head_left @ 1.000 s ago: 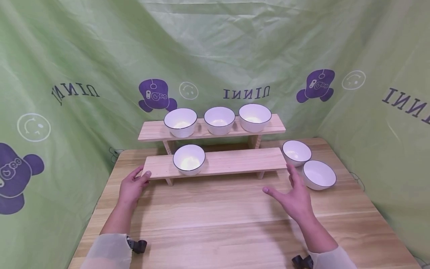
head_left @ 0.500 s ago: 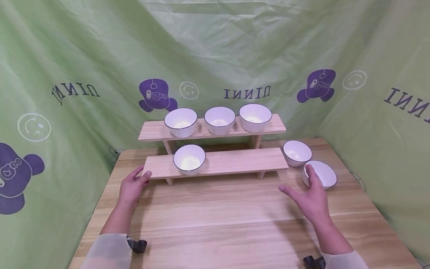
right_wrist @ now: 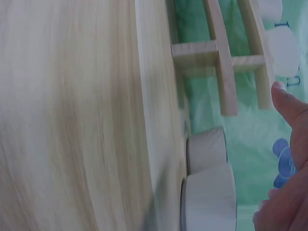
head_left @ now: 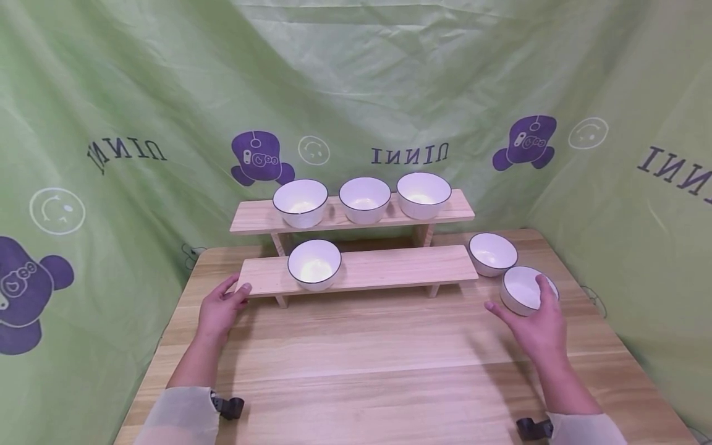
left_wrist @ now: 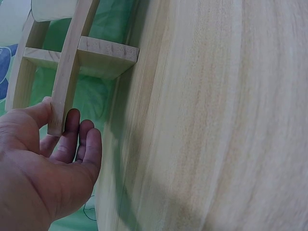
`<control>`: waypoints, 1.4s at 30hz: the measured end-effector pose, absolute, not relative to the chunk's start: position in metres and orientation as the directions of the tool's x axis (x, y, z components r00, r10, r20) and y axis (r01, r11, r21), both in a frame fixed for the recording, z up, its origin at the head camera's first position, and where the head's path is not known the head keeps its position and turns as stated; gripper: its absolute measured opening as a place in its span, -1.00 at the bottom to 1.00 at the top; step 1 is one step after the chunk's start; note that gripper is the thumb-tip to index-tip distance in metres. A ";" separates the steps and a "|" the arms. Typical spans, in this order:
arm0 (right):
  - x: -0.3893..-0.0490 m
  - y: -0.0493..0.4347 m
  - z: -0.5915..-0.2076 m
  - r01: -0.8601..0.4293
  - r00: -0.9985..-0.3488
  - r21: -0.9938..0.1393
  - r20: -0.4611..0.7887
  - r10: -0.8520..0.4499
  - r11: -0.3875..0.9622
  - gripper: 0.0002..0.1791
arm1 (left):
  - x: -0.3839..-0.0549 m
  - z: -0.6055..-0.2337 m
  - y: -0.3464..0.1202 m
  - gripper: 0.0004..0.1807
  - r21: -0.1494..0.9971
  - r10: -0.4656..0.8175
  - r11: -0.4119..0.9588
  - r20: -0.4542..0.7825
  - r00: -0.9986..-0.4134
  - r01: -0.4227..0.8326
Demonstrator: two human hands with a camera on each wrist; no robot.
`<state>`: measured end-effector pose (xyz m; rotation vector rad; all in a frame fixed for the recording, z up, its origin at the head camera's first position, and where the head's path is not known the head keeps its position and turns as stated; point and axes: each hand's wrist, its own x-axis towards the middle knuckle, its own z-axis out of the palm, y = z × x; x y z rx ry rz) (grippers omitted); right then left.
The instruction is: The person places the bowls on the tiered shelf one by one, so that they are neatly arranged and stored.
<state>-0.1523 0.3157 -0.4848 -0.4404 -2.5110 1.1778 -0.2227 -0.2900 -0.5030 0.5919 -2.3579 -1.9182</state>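
My left hand (head_left: 220,308) pinches the left end of the lower board of a two-tier wooden shelf (head_left: 406,264). In the left wrist view, the thumb lies on one face of the board (left_wrist: 63,91) and the fingers curl round the other. My right hand (head_left: 538,327), thumb and fingers spread, hovers over the near side of a white bowl (head_left: 520,290) with a dark rim, overlapping it in the head view. Behind that bowl stands another white bowl (head_left: 492,254). The right wrist view shows both bowls' sides, with the right hand (right_wrist: 288,159) beside them.
Three white bowls, left (head_left: 300,204), middle (head_left: 364,200) and right (head_left: 424,195), stand on the upper board. One more bowl (head_left: 314,264) sits left of centre on the lower board. Green printed cloth (head_left: 356,74) hangs around the wooden table (head_left: 356,371).
My right hand has moved right, from near the lower board's right end to over the nearer loose bowl. The left hand keeps its hold on the shelf.
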 end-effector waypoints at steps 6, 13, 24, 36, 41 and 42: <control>-0.157 0.329 -0.489 0.212 -0.890 -0.779 0.096 0.446 0.591 0.45 | -0.223 -0.504 -0.290 -0.21 0.952 -0.322 0.162 -0.197 -0.926 -0.258; -0.166 0.347 -0.497 0.208 -0.886 -0.782 0.104 0.451 0.588 0.50 | -0.222 -0.504 -0.290 -0.21 0.952 -0.324 0.168 -0.191 -0.926 -0.255; -0.174 0.365 -0.508 0.263 -0.911 -0.761 0.005 0.411 0.593 0.60 | -0.224 -0.504 -0.290 -0.20 0.953 -0.321 0.157 -0.198 -0.926 -0.259; -0.175 0.372 -0.514 0.290 -0.915 -0.801 -0.072 0.396 0.524 0.64 | -0.224 -0.503 -0.289 -0.20 0.952 -0.323 0.163 -0.196 -0.926 -0.258; -0.178 0.375 -0.514 0.308 -0.914 -0.786 -0.087 0.397 0.536 0.64 | -0.223 -0.503 -0.290 -0.20 0.953 -0.325 0.158 -0.199 -0.925 -0.260; -0.179 0.375 -0.514 0.309 -0.914 -0.783 -0.087 0.397 0.540 0.64 | -0.223 -0.503 -0.290 -0.20 0.953 -0.326 0.156 -0.198 -0.924 -0.260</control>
